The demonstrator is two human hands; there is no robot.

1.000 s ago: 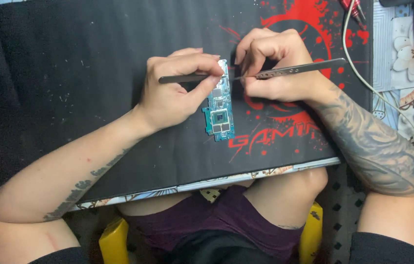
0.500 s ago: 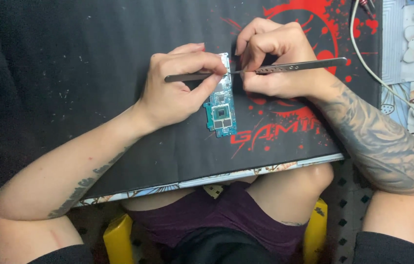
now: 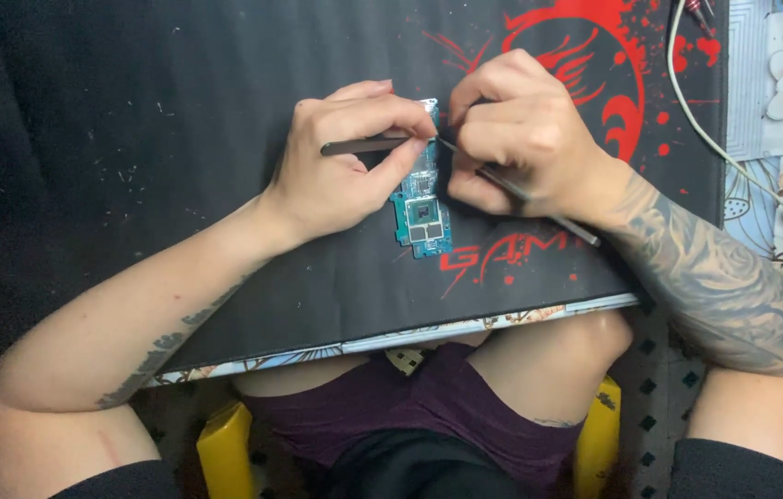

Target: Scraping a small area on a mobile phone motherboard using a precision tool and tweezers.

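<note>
A small blue circuit board (image 3: 422, 212) lies upright on a black mat (image 3: 133, 139) printed with red splashes. My left hand (image 3: 340, 171) pinches a dark, slim tool (image 3: 359, 146) whose tip meets the board's upper part; its thumb rests against the board's left edge. My right hand (image 3: 516, 139) grips a thin metal tool (image 3: 525, 196) like a pen. That tool's tip points at the top of the board and its tail sticks out toward the lower right. The board's top end is partly hidden by my fingers.
White cables (image 3: 733, 157) run down the right side over a flower-patterned surface (image 3: 779, 83). The mat's front edge (image 3: 410, 337) lies just above my lap. Yellow chair corners (image 3: 599, 434) show below my legs.
My right hand has turned, so its metal tool now slants down to the right instead of lying level. The left hand and board have held their place.
</note>
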